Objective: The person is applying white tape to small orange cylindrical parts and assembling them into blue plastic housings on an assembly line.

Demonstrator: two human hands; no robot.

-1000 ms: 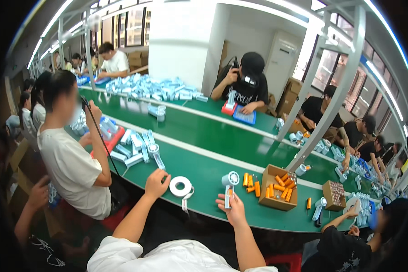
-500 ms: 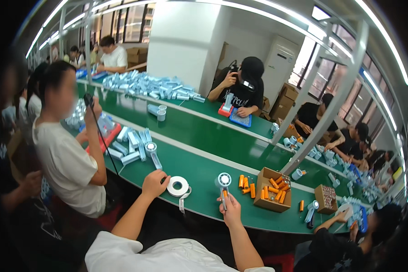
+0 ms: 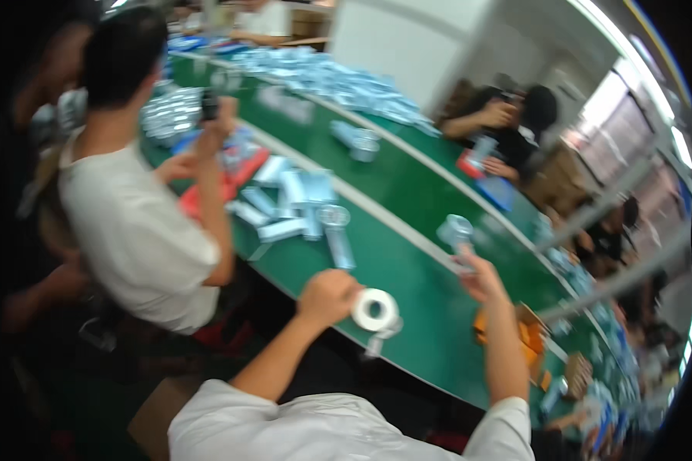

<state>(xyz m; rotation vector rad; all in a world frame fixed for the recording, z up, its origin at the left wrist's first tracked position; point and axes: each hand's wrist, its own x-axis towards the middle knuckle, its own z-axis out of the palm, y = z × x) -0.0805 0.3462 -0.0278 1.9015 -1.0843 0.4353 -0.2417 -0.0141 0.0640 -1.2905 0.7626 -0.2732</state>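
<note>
Above the green table (image 3: 430, 330), our right hand (image 3: 480, 278) grips a light blue fan (image 3: 455, 229), its round head held away from us and its handle running down into our fingers. At the table's near side, our left hand (image 3: 327, 298) is curled right beside a roll of white tape (image 3: 387, 301), though blur keeps us from telling whether it holds anything. Beyond it lies a pale blue heap (image 3: 292, 196), and orange cylinders (image 3: 532, 339) sit near our right forearm.

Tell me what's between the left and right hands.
In the head view: the white tape roll, close by the left hand, then green tabletop across to the right hand.
</note>
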